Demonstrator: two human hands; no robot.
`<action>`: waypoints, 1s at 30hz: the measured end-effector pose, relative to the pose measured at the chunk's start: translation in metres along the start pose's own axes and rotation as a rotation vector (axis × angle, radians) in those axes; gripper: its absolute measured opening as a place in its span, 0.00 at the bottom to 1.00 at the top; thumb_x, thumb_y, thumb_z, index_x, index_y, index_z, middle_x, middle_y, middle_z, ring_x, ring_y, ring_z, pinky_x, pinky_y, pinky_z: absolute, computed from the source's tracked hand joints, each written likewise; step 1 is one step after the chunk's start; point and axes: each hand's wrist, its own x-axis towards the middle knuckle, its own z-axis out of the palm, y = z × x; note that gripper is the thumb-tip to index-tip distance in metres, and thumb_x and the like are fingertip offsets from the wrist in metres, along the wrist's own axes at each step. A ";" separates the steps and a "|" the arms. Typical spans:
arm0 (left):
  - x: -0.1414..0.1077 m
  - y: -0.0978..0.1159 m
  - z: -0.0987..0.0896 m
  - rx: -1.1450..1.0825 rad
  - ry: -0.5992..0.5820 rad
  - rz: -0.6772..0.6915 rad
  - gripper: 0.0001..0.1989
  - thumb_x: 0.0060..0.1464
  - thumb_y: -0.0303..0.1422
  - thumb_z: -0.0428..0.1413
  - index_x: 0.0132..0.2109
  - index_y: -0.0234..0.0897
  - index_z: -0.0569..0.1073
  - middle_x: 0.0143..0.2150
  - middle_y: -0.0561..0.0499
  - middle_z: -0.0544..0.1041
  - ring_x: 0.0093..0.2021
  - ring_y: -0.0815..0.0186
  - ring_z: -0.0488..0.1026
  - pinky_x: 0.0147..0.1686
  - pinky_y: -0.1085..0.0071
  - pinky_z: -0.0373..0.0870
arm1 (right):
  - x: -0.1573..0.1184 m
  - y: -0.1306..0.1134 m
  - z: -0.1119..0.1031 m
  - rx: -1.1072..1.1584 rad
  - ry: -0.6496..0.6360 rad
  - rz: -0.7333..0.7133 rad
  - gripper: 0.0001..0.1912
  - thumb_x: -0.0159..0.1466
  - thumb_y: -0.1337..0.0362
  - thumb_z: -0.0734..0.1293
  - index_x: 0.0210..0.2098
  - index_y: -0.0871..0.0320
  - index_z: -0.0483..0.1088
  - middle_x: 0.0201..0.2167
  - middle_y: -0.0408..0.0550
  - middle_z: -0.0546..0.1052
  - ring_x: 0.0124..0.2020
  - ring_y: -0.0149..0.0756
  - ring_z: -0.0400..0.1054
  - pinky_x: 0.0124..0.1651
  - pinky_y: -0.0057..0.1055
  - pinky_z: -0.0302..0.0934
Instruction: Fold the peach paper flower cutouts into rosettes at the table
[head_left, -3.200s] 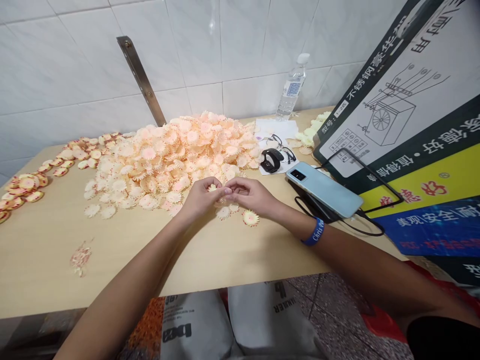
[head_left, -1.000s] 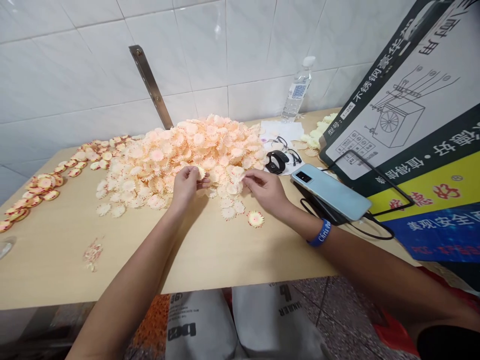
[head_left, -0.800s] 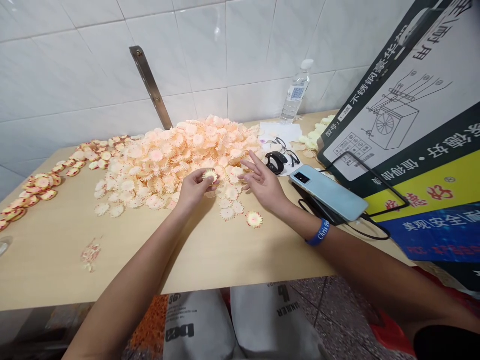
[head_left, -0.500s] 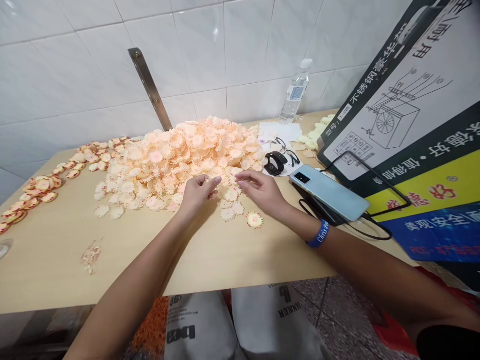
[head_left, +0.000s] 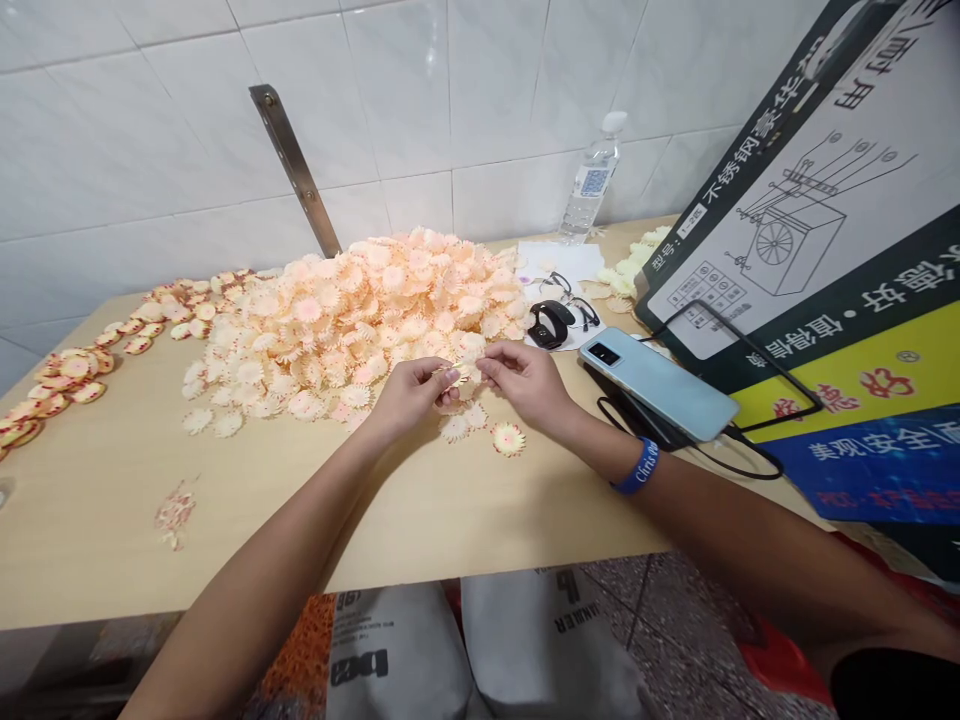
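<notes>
My left hand [head_left: 416,392] is closed, its thumb and fingers pinched on a small pale artificial flower piece [head_left: 466,375] with a jagged edge. From the other side, my right hand [head_left: 519,375] has thumb and forefinger pressed together at that piece's edge; whether it grips the same piece is too small to be sure. Behind both hands rises a large heap of peach and cream flower pieces [head_left: 352,310]. A single yellowish flower piece with red tips [head_left: 508,439] lies apart on the table, just below my right hand.
Yellow-red stacked pieces [head_left: 79,370] line the table's left side, near a pile of scraps [head_left: 175,513]. At right are a light blue phone [head_left: 658,383], a black smartwatch [head_left: 547,325], a water bottle [head_left: 591,185] and a large printed box [head_left: 817,240]. A metal bracket [head_left: 294,168] leans against the wall.
My left hand has moved right and slightly down, closer to my right hand. The fingers of my right hand have closed into a pinch, and a flower piece now shows between the hands.
</notes>
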 end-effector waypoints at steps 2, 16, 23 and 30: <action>0.000 0.000 -0.001 -0.004 0.017 -0.002 0.18 0.50 0.46 0.58 0.24 0.35 0.70 0.21 0.52 0.71 0.23 0.70 0.66 0.27 0.73 0.64 | 0.000 -0.001 0.000 -0.008 0.020 0.003 0.10 0.60 0.58 0.66 0.27 0.57 0.68 0.23 0.42 0.68 0.25 0.31 0.63 0.27 0.28 0.57; 0.006 -0.012 -0.015 0.003 0.299 -0.082 0.27 0.46 0.52 0.60 0.19 0.38 0.58 0.14 0.59 0.54 0.15 0.76 0.51 0.18 0.75 0.47 | 0.008 0.008 -0.002 0.051 -0.011 0.057 0.27 0.58 0.60 0.69 0.57 0.54 0.67 0.54 0.56 0.72 0.35 0.32 0.70 0.28 0.28 0.66; 0.000 -0.004 -0.002 0.118 0.006 -0.016 0.28 0.46 0.56 0.57 0.19 0.36 0.63 0.15 0.57 0.59 0.18 0.74 0.55 0.21 0.74 0.51 | -0.001 0.001 0.004 -0.054 -0.202 -0.051 0.09 0.57 0.61 0.69 0.37 0.58 0.75 0.34 0.47 0.76 0.31 0.32 0.68 0.31 0.28 0.62; 0.000 0.000 -0.009 0.055 -0.012 -0.014 0.25 0.48 0.53 0.58 0.22 0.36 0.65 0.18 0.55 0.65 0.20 0.72 0.61 0.22 0.75 0.57 | 0.001 0.004 -0.001 0.054 -0.175 0.000 0.10 0.59 0.59 0.67 0.27 0.56 0.66 0.23 0.41 0.68 0.26 0.31 0.63 0.28 0.27 0.58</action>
